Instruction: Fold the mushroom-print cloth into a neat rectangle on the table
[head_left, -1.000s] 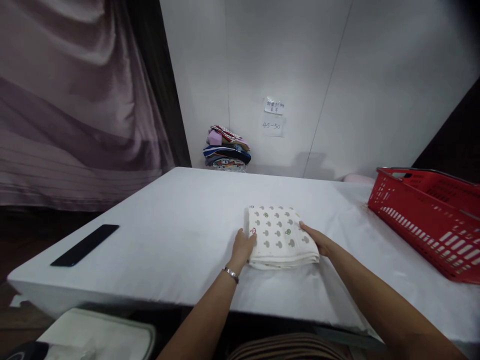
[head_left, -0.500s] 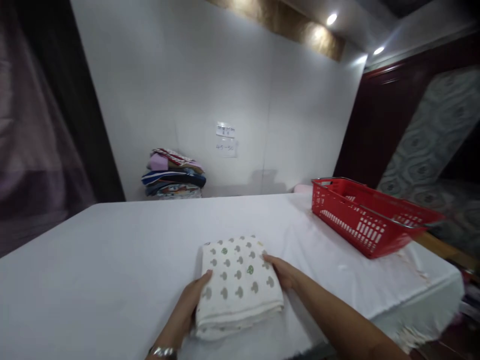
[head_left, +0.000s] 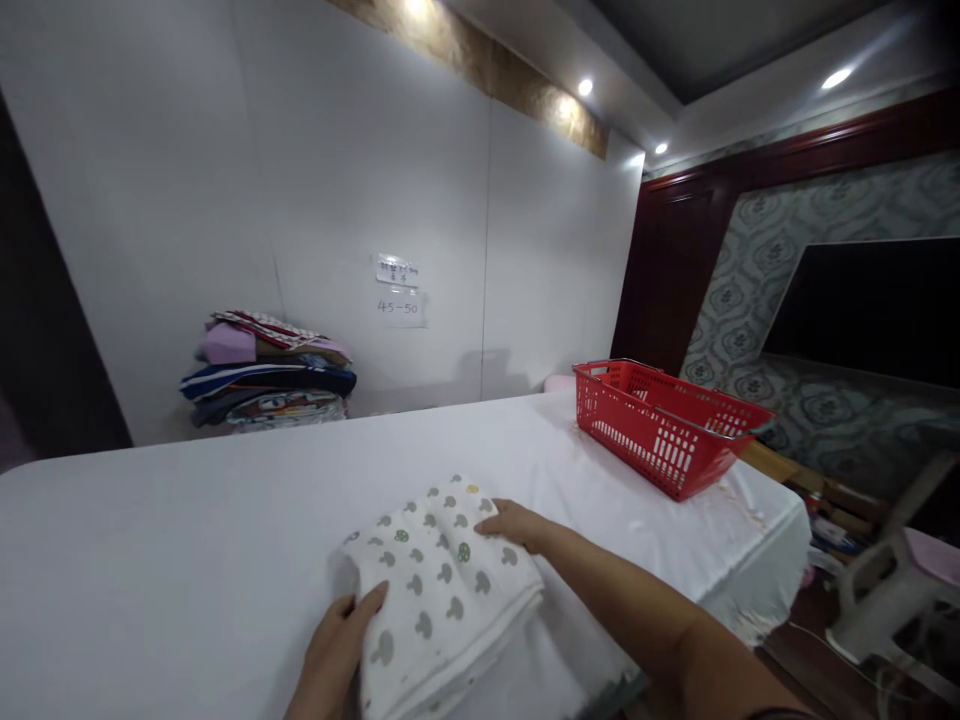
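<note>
A folded white cloth printed with grey, green and yellow mushrooms is at the near middle of the table. My left hand grips its left edge, thumb on top and the other fingers mostly hidden below. At the far right edge, my right hand holds the cloth with its thumb and fingers. The cloth looks tilted and slightly raised toward me, its folded layers showing along the near right side.
A red plastic basket with metal handles stands on the white-covered table at the right. Folded clothes are stacked by the wall at the back left. Paper labels hang on the wall. A stool is at the far right.
The view has turned to the right, so the basket and clothes stack appear further left. Both hands keep hold of the cloth, which has tilted and turned a little.
</note>
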